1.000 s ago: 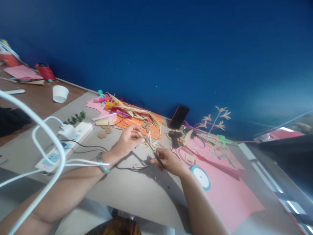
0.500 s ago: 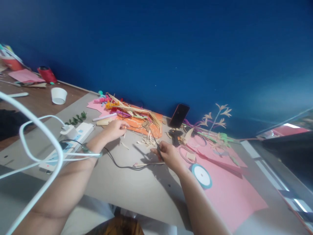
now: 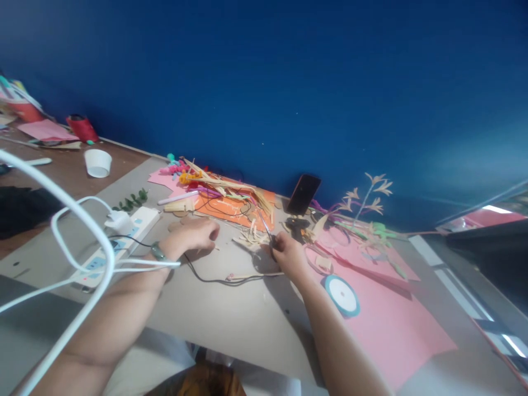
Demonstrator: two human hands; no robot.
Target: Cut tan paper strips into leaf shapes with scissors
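My right hand (image 3: 287,254) is closed around small scissors (image 3: 267,230) whose blades point up and left over a little heap of tan straw cuttings (image 3: 249,237). My left hand (image 3: 193,235) rests knuckles-up on the grey table top (image 3: 214,316), fingers curled down onto the surface; what they hold, if anything, is too small to name. A green bangle sits on that wrist. A black cable (image 3: 214,279) runs across the table between the two hands.
A white power strip (image 3: 119,236) with white cords lies at the left. Straw bundles on orange paper (image 3: 231,206), a propped phone (image 3: 303,194), pink paper (image 3: 371,308), a tape roll (image 3: 341,294) and paper flowers (image 3: 367,201) line the blue wall. A white cup (image 3: 98,163) stands far left.
My left hand left the straw by the scissors, swung left and came down on the table. My right hand with the scissors slid forward toward the cuttings.
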